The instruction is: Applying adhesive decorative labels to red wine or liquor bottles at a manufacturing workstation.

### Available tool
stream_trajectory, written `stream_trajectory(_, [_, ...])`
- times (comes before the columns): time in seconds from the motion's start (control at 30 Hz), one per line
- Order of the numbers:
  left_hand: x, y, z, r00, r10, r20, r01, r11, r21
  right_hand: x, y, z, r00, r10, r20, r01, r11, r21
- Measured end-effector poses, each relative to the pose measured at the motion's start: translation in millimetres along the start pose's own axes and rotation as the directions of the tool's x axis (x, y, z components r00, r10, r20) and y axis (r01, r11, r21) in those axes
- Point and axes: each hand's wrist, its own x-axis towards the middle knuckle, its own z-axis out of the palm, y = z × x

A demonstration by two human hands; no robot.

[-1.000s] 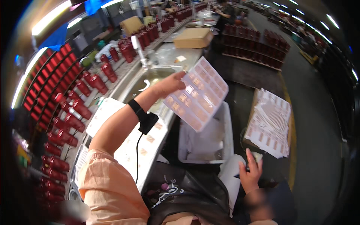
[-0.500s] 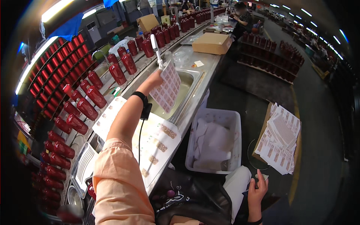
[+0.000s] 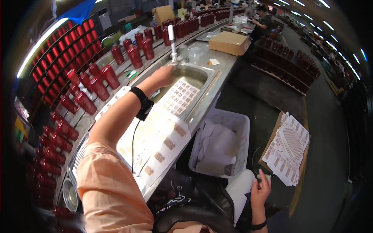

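Note:
My left hand (image 3: 162,76) reaches over the near rim of the metal sink (image 3: 208,79), close to the base of the white-handled tap (image 3: 173,44). Its fingers point away and are mostly hidden. Beside it, a sheet of small printed decals (image 3: 179,97) lies slanted in the sink, its upper end in the water. Low on the right, my right hand (image 3: 260,192) is raised beside my knee with its fingers bent. A small pale thing (image 3: 265,176), too small to name, shows at its fingertips. Larger printed sheets (image 3: 155,143) lie on the counter under my left forearm.
Glossy dark red bottles (image 3: 99,89) line the counter's left side. A white plastic bin (image 3: 193,155) with papers stands below the counter edge. Printed sheets (image 3: 289,145) are stacked at right. A cardboard box (image 3: 229,42) sits beyond the sink; a person (image 3: 264,21) is farther off.
The decal sheet, held up by my left hand before, now lies down in the sink. My left hand has moved lower, toward the tap's base. My right hand has barely moved.

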Motion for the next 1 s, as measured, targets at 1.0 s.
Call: stream_trajectory(1.0, [-651.9,7.5,-153.9,0.506,-0.843,-0.181,0.437,0.432,-0.789,-25.9,-182.6,167.1,0.723,-0.445,0.529,0.113,0.831,0.545])
